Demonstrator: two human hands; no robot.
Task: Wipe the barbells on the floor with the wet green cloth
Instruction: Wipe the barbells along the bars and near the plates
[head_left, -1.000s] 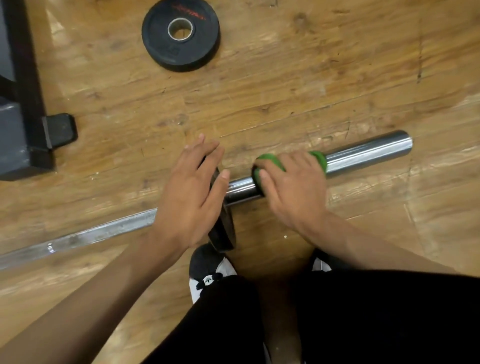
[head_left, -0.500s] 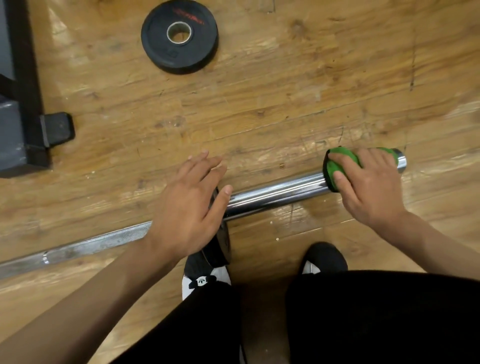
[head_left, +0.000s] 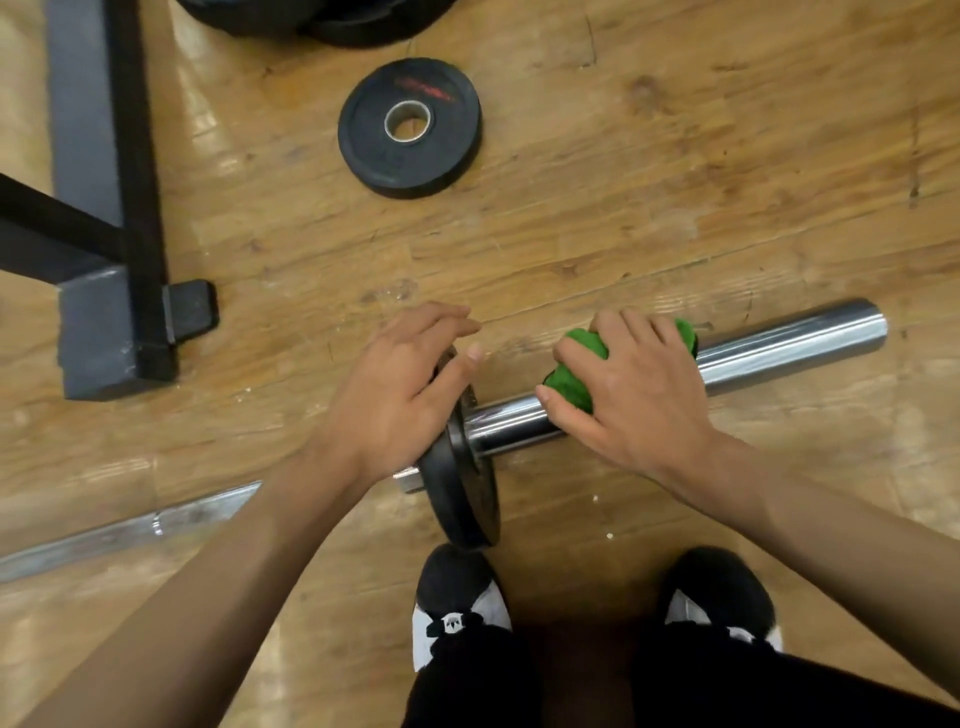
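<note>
Right grip (head_left: 639, 395) wraps green cloth (head_left: 571, 382) round barbell (head_left: 779, 345) (hiding that stretch); left grip (head_left: 400, 395) spread on plate (head_left: 467, 499).

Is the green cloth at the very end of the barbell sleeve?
No, bare barbell sleeve shows beyond the green cloth in the right hand.

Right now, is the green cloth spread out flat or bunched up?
Bunched up: the green cloth is wadded under the right hand, pressed against the chrome barbell sleeve.

the barbell (head_left: 779, 347) lies on the wooden floor (head_left: 675, 182), chrome sleeve pointing right and slightly far, 1 black plate (head_left: 462, 493) upright on it. the green cloth (head_left: 574, 382) is bunched around the sleeve, right of the plate.
</note>
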